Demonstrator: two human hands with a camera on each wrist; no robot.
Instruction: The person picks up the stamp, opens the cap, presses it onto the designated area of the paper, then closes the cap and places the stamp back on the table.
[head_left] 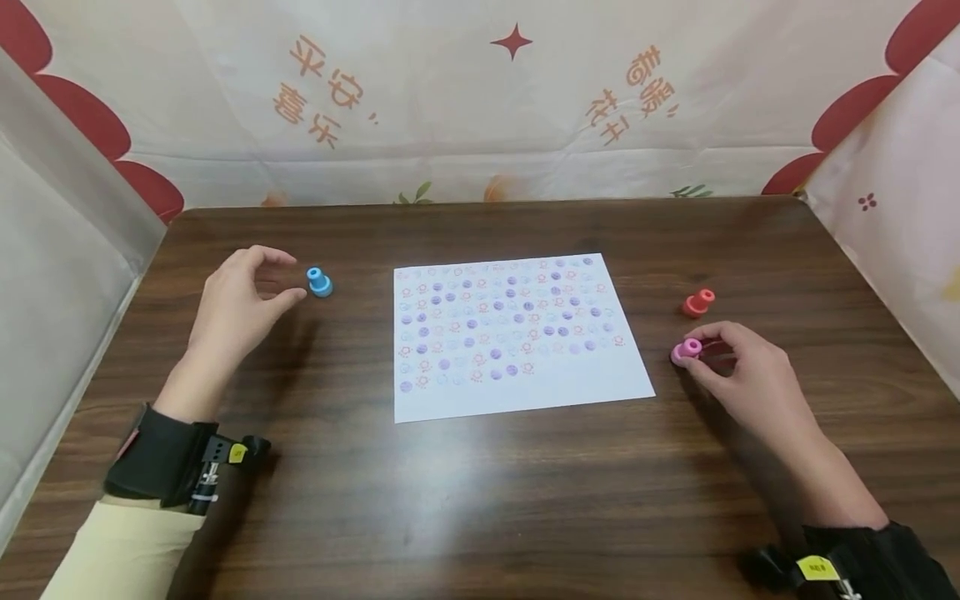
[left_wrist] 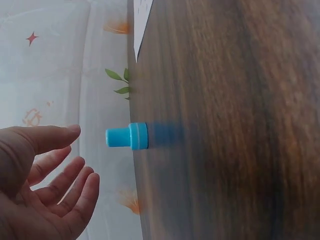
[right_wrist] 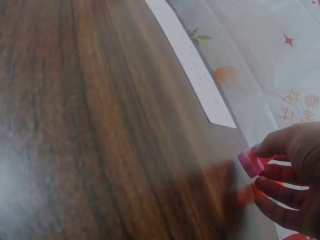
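At the left, a blue toy stamp [head_left: 319, 282] stands upright on the table, its narrow handle up. My left hand [head_left: 242, 292] is just beside it, thumb and fingers apart with nothing between them; the left wrist view shows a gap between the thumb tip and the blue stamp [left_wrist: 131, 136]. With thumb and fingertips, my right hand [head_left: 750, 375] pinches a pink stamp [head_left: 686, 350], which tilts in the right wrist view. Behind that hand stands a red stamp [head_left: 698, 303], partly hidden by the fingers in the right wrist view.
A white paper sheet [head_left: 525, 383] lies mid-table, covered in rows of purple, light blue and red stamped prints, with a blank strip along its near edge. A patterned white cloth [head_left: 450, 100] hangs behind the brown wooden table [head_left: 450, 500] and along its sides.
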